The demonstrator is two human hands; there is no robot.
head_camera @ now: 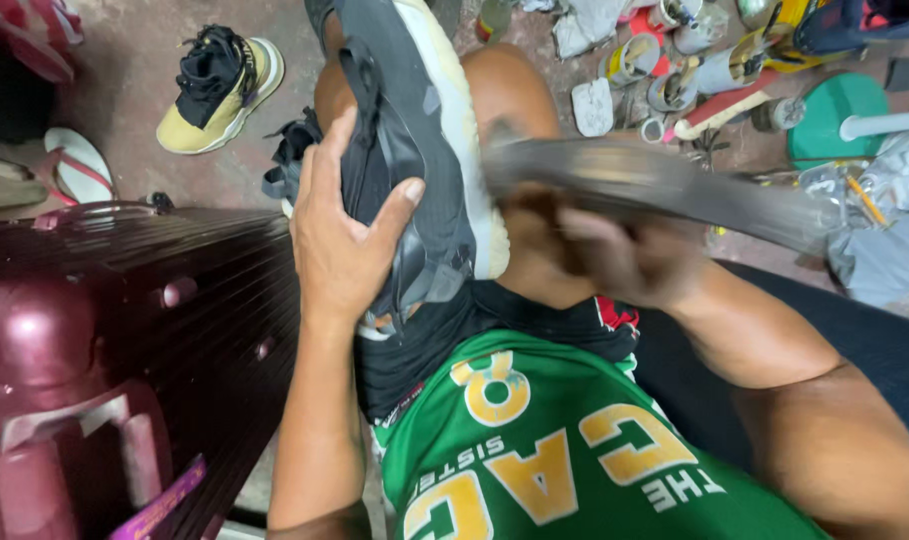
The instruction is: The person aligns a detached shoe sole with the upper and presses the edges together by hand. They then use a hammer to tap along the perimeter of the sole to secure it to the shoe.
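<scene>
Dark red suitcase (174,300) at the person's left side. Left hand (344,240) clamps a dark shoe (414,140) sole-up against the thigh, likely to steady it. Right hand (614,260), blurred, is closed on a dark sole strip (654,185) beside the shoe's pale edge. Tins (674,60) lie on the floor beyond.
</scene>
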